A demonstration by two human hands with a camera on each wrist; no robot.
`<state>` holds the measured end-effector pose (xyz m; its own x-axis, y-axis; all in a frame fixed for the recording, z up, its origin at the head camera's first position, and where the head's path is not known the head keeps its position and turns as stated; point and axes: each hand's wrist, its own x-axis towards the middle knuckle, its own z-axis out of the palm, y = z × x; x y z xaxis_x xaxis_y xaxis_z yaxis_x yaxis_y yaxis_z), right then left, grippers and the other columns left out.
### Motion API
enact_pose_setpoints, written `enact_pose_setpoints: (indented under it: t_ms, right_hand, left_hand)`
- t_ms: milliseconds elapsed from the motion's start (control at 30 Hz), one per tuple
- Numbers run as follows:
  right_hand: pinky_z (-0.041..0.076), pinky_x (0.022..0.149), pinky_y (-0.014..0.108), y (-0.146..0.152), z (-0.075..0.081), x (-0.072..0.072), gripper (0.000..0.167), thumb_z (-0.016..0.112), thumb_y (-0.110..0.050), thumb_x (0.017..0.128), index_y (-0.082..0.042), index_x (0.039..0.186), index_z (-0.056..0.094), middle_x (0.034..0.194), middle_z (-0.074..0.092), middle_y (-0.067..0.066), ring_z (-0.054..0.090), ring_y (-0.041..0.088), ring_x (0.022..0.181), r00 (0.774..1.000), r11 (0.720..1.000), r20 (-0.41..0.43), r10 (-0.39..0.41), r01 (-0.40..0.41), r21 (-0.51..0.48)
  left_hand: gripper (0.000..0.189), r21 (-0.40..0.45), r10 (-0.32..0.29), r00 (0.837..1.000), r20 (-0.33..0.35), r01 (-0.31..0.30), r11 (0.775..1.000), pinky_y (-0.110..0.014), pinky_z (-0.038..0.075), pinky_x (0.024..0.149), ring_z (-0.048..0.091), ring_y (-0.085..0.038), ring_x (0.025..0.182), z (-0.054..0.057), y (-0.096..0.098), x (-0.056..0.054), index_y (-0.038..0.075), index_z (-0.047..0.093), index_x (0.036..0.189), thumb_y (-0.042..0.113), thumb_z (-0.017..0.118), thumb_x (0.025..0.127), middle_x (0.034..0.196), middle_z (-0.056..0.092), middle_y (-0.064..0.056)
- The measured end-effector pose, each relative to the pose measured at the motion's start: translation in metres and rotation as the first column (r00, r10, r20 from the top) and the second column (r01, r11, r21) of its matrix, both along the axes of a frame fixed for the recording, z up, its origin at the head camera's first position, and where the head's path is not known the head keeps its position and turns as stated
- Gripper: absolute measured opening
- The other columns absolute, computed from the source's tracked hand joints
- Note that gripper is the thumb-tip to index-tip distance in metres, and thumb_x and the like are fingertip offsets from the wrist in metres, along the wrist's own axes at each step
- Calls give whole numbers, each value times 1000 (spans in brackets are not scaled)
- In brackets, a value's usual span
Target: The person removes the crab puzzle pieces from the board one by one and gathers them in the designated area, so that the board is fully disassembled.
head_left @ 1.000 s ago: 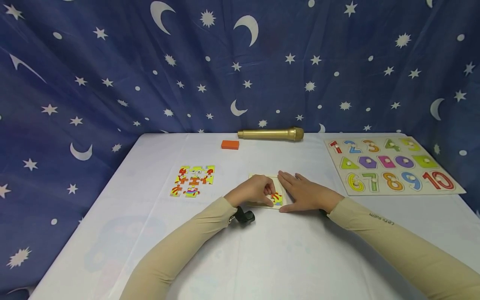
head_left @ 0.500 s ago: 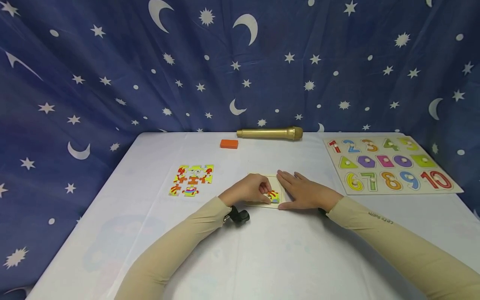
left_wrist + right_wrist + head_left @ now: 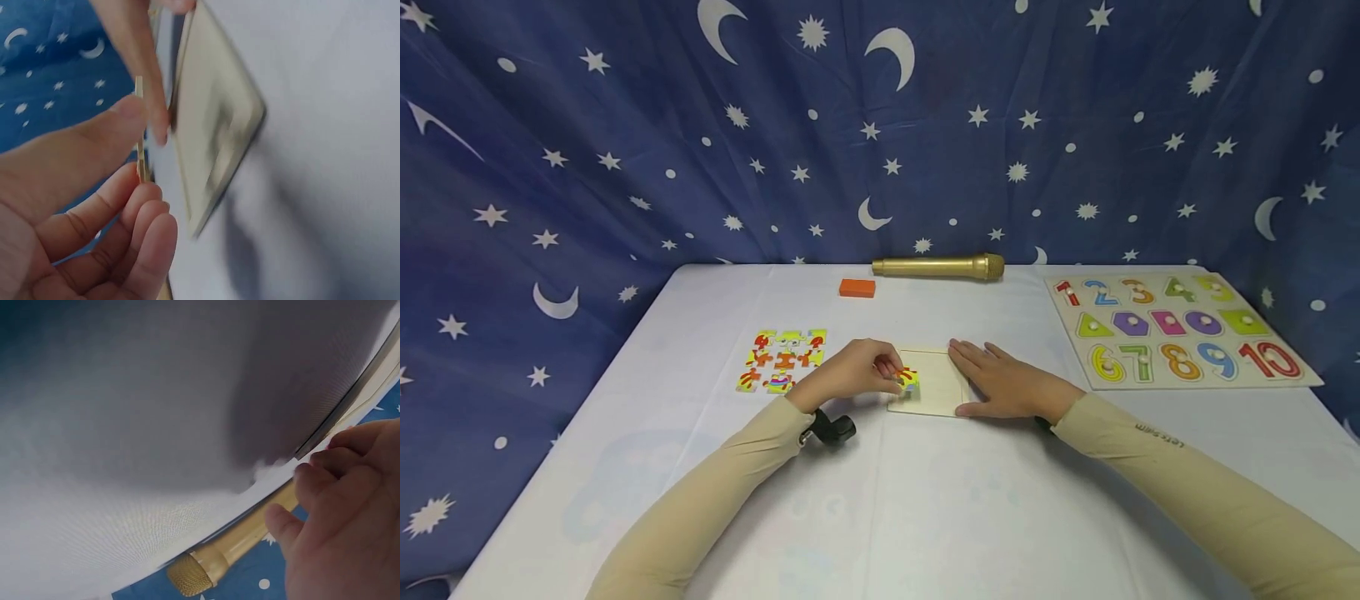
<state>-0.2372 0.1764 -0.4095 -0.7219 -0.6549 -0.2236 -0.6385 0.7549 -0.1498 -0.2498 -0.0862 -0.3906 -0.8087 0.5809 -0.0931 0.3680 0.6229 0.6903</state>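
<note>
My left hand (image 3: 850, 369) pinches a yellow and red jigsaw piece (image 3: 910, 380) between thumb and fingers, over the left side of a pale wooden puzzle tray (image 3: 936, 390). Seen edge-on in the left wrist view, the jigsaw piece (image 3: 140, 153) is thin, and the puzzle tray (image 3: 215, 119) lies beyond it with a bare surface. My right hand (image 3: 1011, 383) rests along the tray's right edge, fingers extended. Several more jigsaw pieces (image 3: 785, 361) lie in loose rows on the white cloth to the left, partly behind my left forearm.
A gold microphone (image 3: 936, 267) lies at the table's back edge, with an orange block (image 3: 857, 288) left of it. On the right is a wooden number and shape board (image 3: 1183, 337) with knobbed pieces. A blue curtain (image 3: 805, 142) with moons and stars hangs behind.
My left hand has lifted the jigsaw piece from the tray's right part and carried it left to the tray's left side, baring the tray surface. My right hand has stayed at the tray's edge.
</note>
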Motion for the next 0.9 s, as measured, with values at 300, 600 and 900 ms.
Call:
enact_pose_setpoints:
  t_ms: [300,600,900]
  right_hand:
    - [15,116,51,-1,1,2,92,49,-61,88,-2,149,16,158,14,13,16,29,146,1000,1000,5,11,-11,-2]
    - [14,117,51,-2,1,1,92,49,-62,87,-3,150,16,158,13,12,15,28,146,1000,1000,1,3,-3,15]
    - [15,116,51,-2,2,1,92,49,-61,88,-2,150,16,158,13,13,15,29,146,1000,1000,3,6,-6,9]
  left_hand:
    - [25,38,84,993,-87,-81,996,-24,50,75,57,-13,81,15,-50,-1,5,66,95,11,79,74,89,65,-9]
    - [26,8,137,987,-84,-137,991,-26,51,76,58,-14,81,12,-98,-8,5,66,95,12,79,74,88,65,-8]
    - [24,-49,140,990,-33,-142,989,-19,49,68,57,-12,75,-5,-124,-7,1,67,92,8,79,73,85,65,-8]
